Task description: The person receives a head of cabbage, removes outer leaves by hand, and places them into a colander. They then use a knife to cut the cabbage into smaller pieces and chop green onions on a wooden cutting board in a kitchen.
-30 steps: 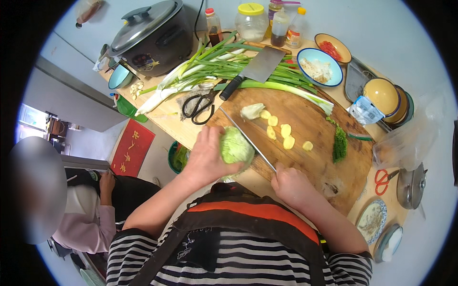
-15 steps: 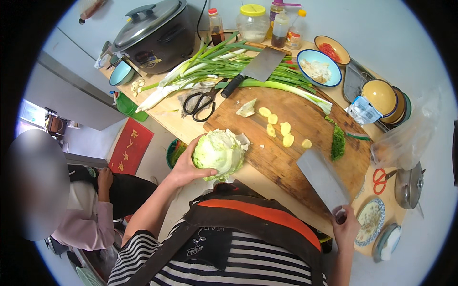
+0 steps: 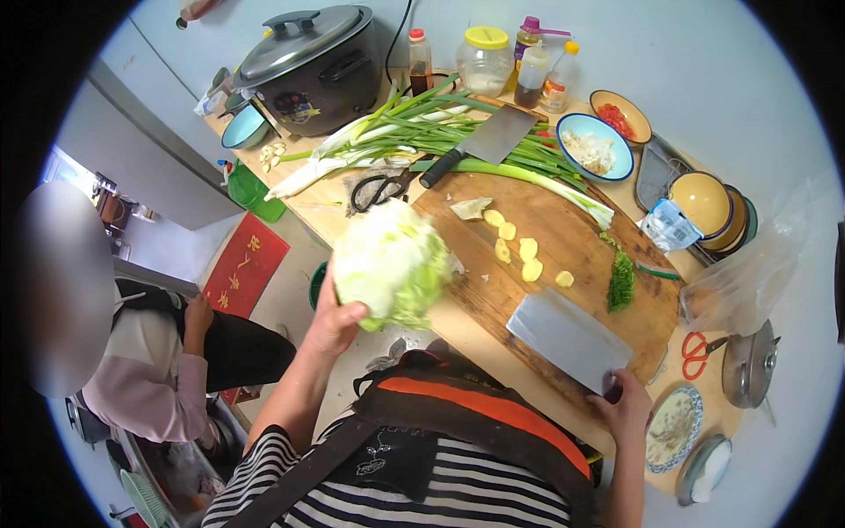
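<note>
My left hand (image 3: pixel 331 313) is wrapped round a pale green lettuce head (image 3: pixel 392 268), held up in front of the wooden board's left front edge. At the board's right front, my right hand (image 3: pixel 620 405) is closed on the handle of a broad cleaver (image 3: pixel 563 336), whose blade lies flat on or just over the board (image 3: pixel 475 299). Several ginger slices (image 3: pixel 528 249), a pale scrap (image 3: pixel 469 209) and a bunch of green herbs (image 3: pixel 620 286) lie on the board. A second cleaver (image 3: pixel 497 134) rests on leeks (image 3: pixel 400 128), near black scissors (image 3: pixel 374 194).
A large dark cooker (image 3: pixel 308 88), bottles (image 3: pixel 532 75) and bowls (image 3: pixel 594 148) line the back. Stacked yellow bowls (image 3: pixel 700 202), red scissors (image 3: pixel 694 356), a lidded pot (image 3: pixel 750 374) and a patterned plate (image 3: pixel 673 427) are at right. A co-worker (image 3: pixel 141 370) is at my left.
The cleaver has gone from beside the lettuce to the board's right front in my right hand. My left hand has lifted the lettuce off the board's edge and turned it.
</note>
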Available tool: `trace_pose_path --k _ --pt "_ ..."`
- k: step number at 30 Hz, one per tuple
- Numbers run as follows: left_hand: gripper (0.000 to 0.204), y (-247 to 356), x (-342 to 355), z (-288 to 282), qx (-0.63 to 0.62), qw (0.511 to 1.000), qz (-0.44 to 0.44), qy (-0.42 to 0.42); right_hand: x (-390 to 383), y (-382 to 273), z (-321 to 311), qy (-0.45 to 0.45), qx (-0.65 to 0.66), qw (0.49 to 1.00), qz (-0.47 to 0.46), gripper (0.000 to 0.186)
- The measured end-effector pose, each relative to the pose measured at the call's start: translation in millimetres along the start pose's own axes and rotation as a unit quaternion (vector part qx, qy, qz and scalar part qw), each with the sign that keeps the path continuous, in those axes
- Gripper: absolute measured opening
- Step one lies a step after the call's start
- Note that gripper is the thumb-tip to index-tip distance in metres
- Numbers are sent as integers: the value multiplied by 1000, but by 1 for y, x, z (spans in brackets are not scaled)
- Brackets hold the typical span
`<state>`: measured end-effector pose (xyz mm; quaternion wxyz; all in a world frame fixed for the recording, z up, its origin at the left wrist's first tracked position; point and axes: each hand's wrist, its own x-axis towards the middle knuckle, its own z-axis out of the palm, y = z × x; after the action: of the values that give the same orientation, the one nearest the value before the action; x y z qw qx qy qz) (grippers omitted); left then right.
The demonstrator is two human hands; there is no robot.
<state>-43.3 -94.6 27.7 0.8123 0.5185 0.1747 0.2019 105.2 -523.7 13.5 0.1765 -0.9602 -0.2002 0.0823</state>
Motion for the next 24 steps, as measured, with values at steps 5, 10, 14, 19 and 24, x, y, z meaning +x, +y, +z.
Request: trace_pose_path --k 5,10,14,19,24 --pt "91 12 -25 -24 -137 988 22 69 18 14 8 40 8 997 -73 46" --pt "78 26 -52 -49 -274 951 64 127 57 -32 8 148 9 969 -200 37" --pt "75 20 -64 -76 -324 934 69 134 117 -140 26 22 103 936 -335 31" --pt "74 24 -72 -108 -331 930 55 148 158 -225 95 -20 70 908 -412 26" --pt "76 27 -90 -160 -327 923 64 191 169 -243 105 -48 77 924 -371 13"
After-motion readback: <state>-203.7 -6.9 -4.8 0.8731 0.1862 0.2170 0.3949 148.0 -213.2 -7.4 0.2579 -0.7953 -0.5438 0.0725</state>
